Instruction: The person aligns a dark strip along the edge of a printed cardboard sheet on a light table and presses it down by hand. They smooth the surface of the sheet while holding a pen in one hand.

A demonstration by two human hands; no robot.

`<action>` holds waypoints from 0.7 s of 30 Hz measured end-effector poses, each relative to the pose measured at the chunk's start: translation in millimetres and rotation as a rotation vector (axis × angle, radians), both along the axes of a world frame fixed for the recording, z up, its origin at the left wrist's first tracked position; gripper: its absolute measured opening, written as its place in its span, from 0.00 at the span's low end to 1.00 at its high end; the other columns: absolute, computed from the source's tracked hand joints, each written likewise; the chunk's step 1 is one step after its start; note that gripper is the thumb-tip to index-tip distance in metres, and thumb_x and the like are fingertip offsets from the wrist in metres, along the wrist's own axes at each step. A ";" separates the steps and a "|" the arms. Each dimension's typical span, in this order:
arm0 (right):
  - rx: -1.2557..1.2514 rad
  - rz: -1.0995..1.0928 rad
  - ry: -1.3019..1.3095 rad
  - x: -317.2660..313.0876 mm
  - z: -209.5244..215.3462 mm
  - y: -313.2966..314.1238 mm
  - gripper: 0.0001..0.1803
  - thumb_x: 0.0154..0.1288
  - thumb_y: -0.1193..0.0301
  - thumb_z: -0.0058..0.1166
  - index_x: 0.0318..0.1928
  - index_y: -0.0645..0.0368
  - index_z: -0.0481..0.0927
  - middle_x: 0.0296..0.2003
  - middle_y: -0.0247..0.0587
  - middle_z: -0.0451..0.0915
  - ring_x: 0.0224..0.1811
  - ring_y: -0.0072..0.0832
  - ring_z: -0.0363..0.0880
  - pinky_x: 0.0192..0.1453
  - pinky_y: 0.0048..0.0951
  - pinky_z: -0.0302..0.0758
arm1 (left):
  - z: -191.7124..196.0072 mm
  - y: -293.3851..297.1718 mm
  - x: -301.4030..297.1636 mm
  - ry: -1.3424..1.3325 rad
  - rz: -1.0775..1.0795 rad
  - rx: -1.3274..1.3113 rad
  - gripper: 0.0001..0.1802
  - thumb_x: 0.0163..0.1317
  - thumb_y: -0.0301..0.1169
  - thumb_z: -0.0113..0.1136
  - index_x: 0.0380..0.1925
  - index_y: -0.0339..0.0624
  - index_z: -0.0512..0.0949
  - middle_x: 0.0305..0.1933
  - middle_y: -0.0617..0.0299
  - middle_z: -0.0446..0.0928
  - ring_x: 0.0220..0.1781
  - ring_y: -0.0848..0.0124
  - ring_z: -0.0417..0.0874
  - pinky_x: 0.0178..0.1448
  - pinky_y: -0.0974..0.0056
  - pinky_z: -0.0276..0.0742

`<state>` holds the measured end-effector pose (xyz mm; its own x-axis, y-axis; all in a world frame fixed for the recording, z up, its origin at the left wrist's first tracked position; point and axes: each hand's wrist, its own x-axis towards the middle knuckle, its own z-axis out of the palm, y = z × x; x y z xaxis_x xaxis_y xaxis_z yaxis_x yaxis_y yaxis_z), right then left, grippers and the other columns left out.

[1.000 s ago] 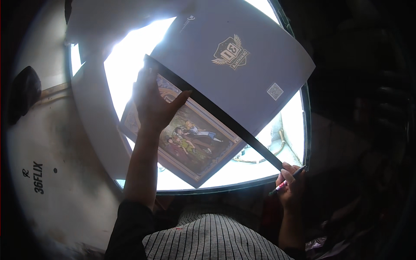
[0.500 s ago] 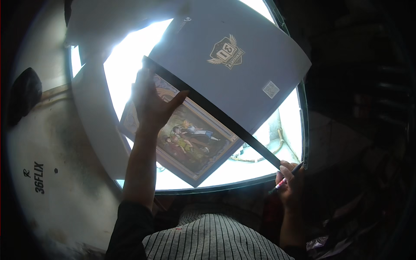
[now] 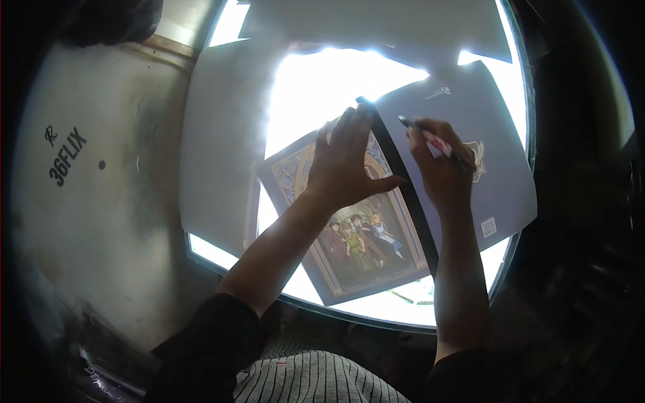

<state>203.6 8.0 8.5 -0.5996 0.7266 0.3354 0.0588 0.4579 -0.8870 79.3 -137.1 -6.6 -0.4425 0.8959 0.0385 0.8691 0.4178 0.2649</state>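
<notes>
Ruler — a long black strip — lies on the brightly lit worktop, its long axis running from the upper left, near the fingertips of the left hand, down and to the right toward the near rim of the lit surface. It sits right along the seam between a colourful picture print on its left and a grey sheet on its right. The left hand rests flat and spread open, palm down, on the print just beside the ruler, with its thumb stretched out to touch the strip's edge. The right hand is on the other side, over the grey sheet, closed around a thin pen-like tool — its dark tip points up and left, close to the ruler's upper part. Both hands are near the strip; the left one is the one in contact. The print shows cartoon figures in an ornate frame with a dark border. The grey sheet carries a small crest and a little square code mark.
</notes>
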 end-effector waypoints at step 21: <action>0.089 0.158 -0.296 31.6 -4.4 0.7 0.08 0.56 0.71 0.64 0.38 0.57 0.88 0.31 0.38 0.87 0.35 0.34 0.83 0.49 0.38 0.72 | -7.2 1.3 4.1 -0.047 0.003 -0.020 0.69 0.43 0.71 0.70 0.76 0.42 0.50 0.79 0.45 0.51 0.82 0.50 0.48 0.81 0.38 0.40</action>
